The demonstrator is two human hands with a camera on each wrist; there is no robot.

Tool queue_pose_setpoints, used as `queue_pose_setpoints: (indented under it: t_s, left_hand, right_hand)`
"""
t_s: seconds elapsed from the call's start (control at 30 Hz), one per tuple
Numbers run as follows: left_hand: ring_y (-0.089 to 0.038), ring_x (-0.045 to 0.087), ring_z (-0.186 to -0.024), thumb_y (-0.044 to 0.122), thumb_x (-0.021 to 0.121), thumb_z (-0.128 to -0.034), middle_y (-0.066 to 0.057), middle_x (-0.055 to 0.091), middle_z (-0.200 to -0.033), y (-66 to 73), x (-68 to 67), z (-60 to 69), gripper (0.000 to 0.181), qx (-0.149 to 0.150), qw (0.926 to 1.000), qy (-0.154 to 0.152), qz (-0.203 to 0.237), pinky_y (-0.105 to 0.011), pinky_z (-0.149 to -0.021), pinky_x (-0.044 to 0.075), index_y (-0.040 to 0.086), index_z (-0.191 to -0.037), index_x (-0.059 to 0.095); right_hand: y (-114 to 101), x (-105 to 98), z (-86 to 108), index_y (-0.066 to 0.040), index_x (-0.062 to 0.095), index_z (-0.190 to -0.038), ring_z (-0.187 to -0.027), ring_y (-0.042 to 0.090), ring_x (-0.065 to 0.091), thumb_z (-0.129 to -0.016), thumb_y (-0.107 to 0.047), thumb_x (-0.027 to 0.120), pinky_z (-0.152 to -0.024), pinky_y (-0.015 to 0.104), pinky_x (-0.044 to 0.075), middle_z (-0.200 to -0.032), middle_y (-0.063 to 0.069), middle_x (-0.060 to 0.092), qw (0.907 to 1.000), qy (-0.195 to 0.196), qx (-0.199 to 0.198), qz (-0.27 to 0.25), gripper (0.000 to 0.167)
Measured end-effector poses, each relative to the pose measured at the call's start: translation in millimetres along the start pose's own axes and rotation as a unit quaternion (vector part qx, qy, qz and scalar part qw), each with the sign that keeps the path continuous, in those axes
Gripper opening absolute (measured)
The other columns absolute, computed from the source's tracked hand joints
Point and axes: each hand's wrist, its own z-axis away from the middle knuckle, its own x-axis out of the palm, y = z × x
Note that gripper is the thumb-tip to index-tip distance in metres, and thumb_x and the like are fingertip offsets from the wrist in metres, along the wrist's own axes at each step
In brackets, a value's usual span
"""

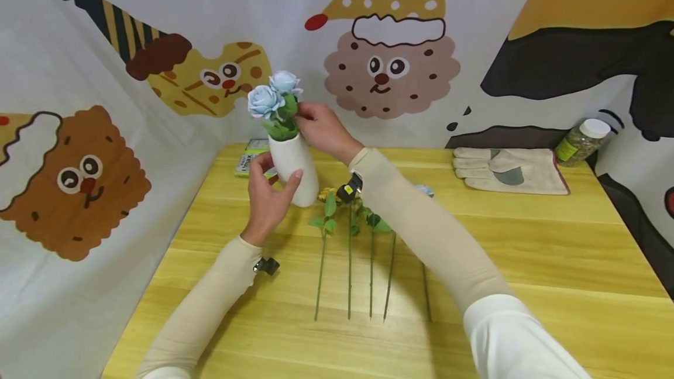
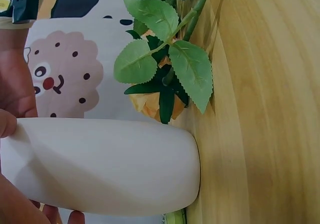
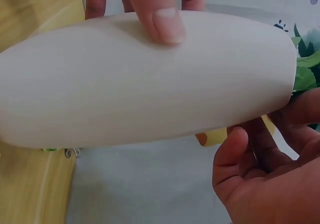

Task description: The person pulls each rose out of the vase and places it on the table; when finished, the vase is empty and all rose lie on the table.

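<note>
A white vase (image 1: 295,165) stands on the table with two light blue roses (image 1: 265,101) and their green leaves (image 1: 281,130) rising from its mouth. My left hand (image 1: 267,192) grips the vase from the left, thumb across the front and fingers behind. At the vase's mouth, my right hand (image 1: 323,130) pinches a blue rose below its bloom; the fingertips are partly hidden by leaves. In the right wrist view, the right hand (image 3: 275,169) is beside the rim, and the left thumb (image 3: 167,26) presses the vase wall.
Several flower stems (image 1: 349,274) lie side by side on the wooden table (image 1: 237,309), among them a yellow-orange flower (image 2: 155,103) and a blue one (image 1: 424,190). A green packet (image 1: 244,162) sits behind the vase. Work gloves (image 1: 508,171) and a white-lidded jar (image 1: 581,142) are at back right.
</note>
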Motion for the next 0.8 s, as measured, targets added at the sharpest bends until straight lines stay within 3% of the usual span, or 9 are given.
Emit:
queue_pose_setpoints:
  t_s: [0.13,0.27,0.4,0.53,0.7,0.8]
  left_hand:
    - [-0.037,0.049,-0.131,0.014,0.080,-0.0932,-0.024,0.048,-0.143,-15.7,1.3,-4.0,0.069,-0.001,1.0000,-0.002,-0.004,-0.062,-0.107,0.047,-0.001,-0.148,0.041]
    - [-0.031,0.051,-0.131,0.021,0.082,-0.0927,-0.018,0.050,-0.143,-26.4,-0.3,-6.5,0.070,0.001,0.9999,-0.004,-0.010,-0.057,-0.106,0.049,0.004,-0.148,0.042]
    - [-0.027,0.052,-0.129,0.027,0.083,-0.0919,-0.015,0.052,-0.140,-28.8,-2.3,-7.5,0.071,0.009,0.9999,-0.005,-0.007,-0.054,-0.105,0.050,0.006,-0.146,0.043]
    - [-0.025,0.053,-0.129,0.031,0.083,-0.0917,-0.014,0.052,-0.140,-29.2,-2.9,-7.4,0.072,0.013,0.9999,-0.006,-0.010,-0.055,-0.103,0.050,0.007,-0.147,0.043]
    - [-0.024,0.054,-0.129,0.032,0.083,-0.0913,-0.014,0.052,-0.140,-30.1,-2.7,-7.2,0.072,0.008,0.9999,-0.005,-0.012,-0.054,-0.102,0.050,0.008,-0.147,0.044]
    - [-0.025,0.054,-0.129,0.032,0.083,-0.0914,-0.014,0.052,-0.140,-30.3,-2.4,-7.2,0.073,0.006,0.9999,-0.006,-0.009,-0.054,-0.102,0.050,0.008,-0.147,0.043]
  right_hand:
    - [-3,1,0.7,-0.009,0.068,-0.137,-0.119,0.016,0.066,-0.110,-0.022,0.055,-0.103,0.034,0.055,-0.133,0.006,0.072,0.9998,-0.004,0.001,-0.020,0.032]
    - [-5,1,1.2,-0.008,0.070,-0.129,-0.115,0.017,0.065,-0.109,-0.019,0.057,-0.102,0.034,0.055,-0.125,0.006,0.072,0.9999,0.001,-0.016,-0.006,0.026]
    - [-6,0,1.6,-0.009,0.070,-0.122,-0.111,0.019,0.063,-0.108,-0.015,0.058,-0.100,0.036,0.054,-0.118,0.006,0.071,0.9992,0.008,-0.037,0.014,0.020]
    - [-8,-1,3.1,-0.010,0.068,-0.125,-0.115,0.017,0.061,-0.108,-0.016,0.057,-0.100,0.035,0.054,-0.121,0.004,0.070,0.9989,0.019,-0.040,0.015,0.020]
    - [-9,-2,5.7,-0.007,0.062,-0.132,-0.115,0.016,0.063,-0.110,-0.015,0.052,-0.098,0.030,0.054,-0.126,0.008,0.070,0.9965,0.057,-0.057,-0.021,0.025]
    - [-11,-4,7.1,-0.002,0.059,-0.135,-0.104,0.017,0.065,-0.111,-0.012,0.050,-0.091,0.029,0.055,-0.123,0.014,0.071,0.9913,0.081,-0.085,-0.060,0.027]
